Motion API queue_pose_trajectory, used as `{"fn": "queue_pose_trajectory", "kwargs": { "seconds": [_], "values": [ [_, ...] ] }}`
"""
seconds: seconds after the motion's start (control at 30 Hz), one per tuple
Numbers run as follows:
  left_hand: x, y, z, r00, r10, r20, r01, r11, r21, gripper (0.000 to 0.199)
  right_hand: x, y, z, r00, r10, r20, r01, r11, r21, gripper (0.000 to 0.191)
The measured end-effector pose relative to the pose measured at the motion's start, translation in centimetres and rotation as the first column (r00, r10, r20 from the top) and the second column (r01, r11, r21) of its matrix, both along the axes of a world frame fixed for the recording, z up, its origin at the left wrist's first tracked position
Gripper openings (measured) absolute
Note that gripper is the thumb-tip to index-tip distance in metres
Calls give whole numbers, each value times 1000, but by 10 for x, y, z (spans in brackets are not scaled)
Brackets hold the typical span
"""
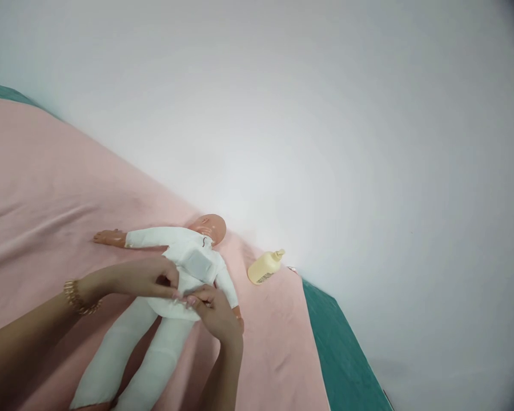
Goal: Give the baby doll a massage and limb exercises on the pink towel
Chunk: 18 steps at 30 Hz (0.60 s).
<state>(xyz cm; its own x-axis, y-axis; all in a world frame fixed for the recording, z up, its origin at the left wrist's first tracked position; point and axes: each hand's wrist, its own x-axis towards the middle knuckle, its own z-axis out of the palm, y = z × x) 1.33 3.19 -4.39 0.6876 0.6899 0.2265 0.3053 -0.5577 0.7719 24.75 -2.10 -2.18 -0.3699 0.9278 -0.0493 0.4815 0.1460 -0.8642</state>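
One doll (189, 281), lying on a pink cloth (278, 337). On my feed, the left hand (165, 279) and right hand (217, 314) pinch at its waist, apparently gripping white fabric (171, 310). I'd keep both pinches light and level to avoid bunching.

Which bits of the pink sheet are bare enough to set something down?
Upper left, a broad bare patch of pink sheet lies between the wall and the outstretched arm of the doll. Another lies below the bottle, between the doll and the green surface. It's crowded at the doll's waist, where the left hand and right hand nearly meet.
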Motion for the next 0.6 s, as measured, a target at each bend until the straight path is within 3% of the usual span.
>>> {"fn": "queue_pose_trajectory", "kwargs": {
  "seconds": [0.1, 0.2, 0.43, 0.6],
  "values": [
    [-3, 2, 7, 999, 24, 39, -20, 993, -118, 54, -2, 1, 4, 997, -74, -13, 74, 997, 35, 27],
    [-3, -3, 11, 996, 59, 68, -49, 989, -141, 57, -7, 2, 5, 989, -146, 13, 145, 989, 32, 24],
    [8, -2, 0, 998, 62, 10, -60, 994, -95, 60, -16, 5, 1, 981, -182, 74, 182, 983, 7, 27],
    [10, 4, -10, 998, 29, 63, -29, 999, 12, 61, -13, 10, -5, 982, -188, 8, 187, 981, 53, 27]
  ]
}}
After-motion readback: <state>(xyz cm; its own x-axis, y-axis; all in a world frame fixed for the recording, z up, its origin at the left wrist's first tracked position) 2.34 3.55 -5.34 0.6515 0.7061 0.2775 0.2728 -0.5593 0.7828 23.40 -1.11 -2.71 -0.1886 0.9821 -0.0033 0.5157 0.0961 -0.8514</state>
